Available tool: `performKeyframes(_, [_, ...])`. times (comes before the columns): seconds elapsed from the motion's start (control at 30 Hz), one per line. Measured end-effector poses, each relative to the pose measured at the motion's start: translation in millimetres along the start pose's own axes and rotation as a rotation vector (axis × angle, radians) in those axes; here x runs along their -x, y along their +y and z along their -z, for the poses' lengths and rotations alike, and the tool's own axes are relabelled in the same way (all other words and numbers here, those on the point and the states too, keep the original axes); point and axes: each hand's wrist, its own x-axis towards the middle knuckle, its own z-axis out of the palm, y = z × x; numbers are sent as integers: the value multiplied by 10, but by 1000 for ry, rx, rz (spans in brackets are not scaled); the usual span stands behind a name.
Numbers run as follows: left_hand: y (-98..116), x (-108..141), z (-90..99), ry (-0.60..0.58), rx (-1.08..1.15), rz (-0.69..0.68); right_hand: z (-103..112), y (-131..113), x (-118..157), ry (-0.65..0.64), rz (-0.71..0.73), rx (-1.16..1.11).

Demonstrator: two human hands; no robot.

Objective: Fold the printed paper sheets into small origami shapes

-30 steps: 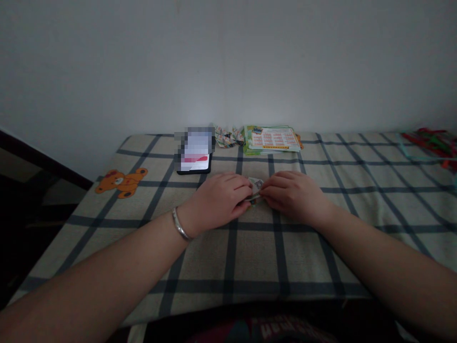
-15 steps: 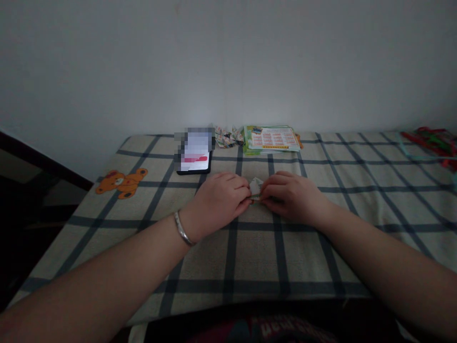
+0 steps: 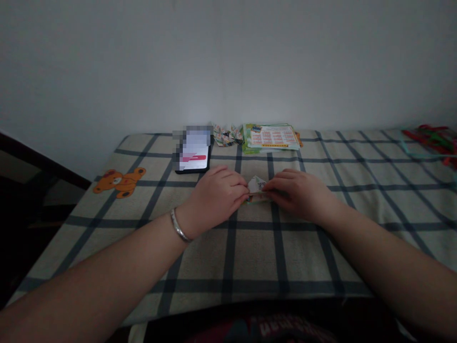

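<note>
A small piece of folded printed paper (image 3: 256, 185) lies between my two hands over the checked cloth, its pointed top facing the wall. My left hand (image 3: 223, 193), with a silver bangle at the wrist, pinches the paper's left side. On the opposite side, my right hand (image 3: 294, 193) grips the right edge between thumb and fingers. Both hands partly cover the paper, so its full shape is hidden. Some coloured print shows along its lower edge.
A lit phone (image 3: 194, 151) lies near the wall. Beside it are several folded paper pieces (image 3: 227, 135) and a stack of printed sheets (image 3: 272, 137). An orange bear figure (image 3: 119, 182) is at the left, a red and green tangle (image 3: 433, 140) at the far right.
My hands have drawn slightly apart, the right one shifting rightward, and more of the paper shows between them. The view has shifted a little.
</note>
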Motion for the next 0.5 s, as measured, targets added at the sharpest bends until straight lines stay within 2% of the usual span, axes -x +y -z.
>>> performKeyframes(0.3, [-5,-31,-32,67,30,86,-116,14,-63,42,-87,-154])
performKeyframes(0.5, [-5,-95,-35,38,116,146,-160,-2,-86,87,-131,-154])
